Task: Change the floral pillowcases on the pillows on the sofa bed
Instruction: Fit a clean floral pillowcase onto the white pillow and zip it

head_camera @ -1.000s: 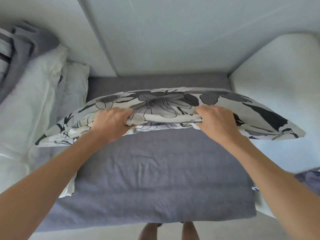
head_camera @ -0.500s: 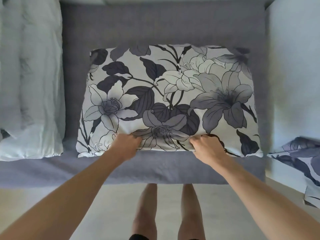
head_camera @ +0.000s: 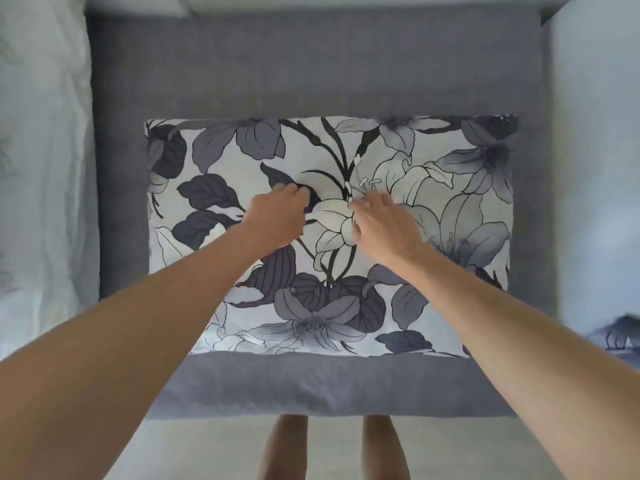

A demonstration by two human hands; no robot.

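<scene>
At the far left a pale bedding pile lies along the edge of the grey sofa bed, touching it. The left arm comes in from the lower left corner and stretches forward and to the right, nearly straight, over the near left part of the pillow. The left hand sits palm down near the middle of the pillow, its fingers curled down onto the fabric over a dark leaf; whether they pinch the cloth or only press it I cannot tell. The pillow, in a floral case of grey, black and white lilies, lies flat and square on the sofa bed, long side across the view, with grey mattress showing on all four sides and its near edge set back from the front edge of the bed. Just beside the left hand, a white flower showing between them, the right hand rests palm down with fingers spread and only lightly bent, tips on the case, holding nothing. The right arm runs back from it toward the lower right corner, crossing the near right part of the pillow. Below the bed's front edge two bare legs stand on a light floor. At the right edge a scrap of floral cloth lies on a pale surface, well apart from the pillow
</scene>
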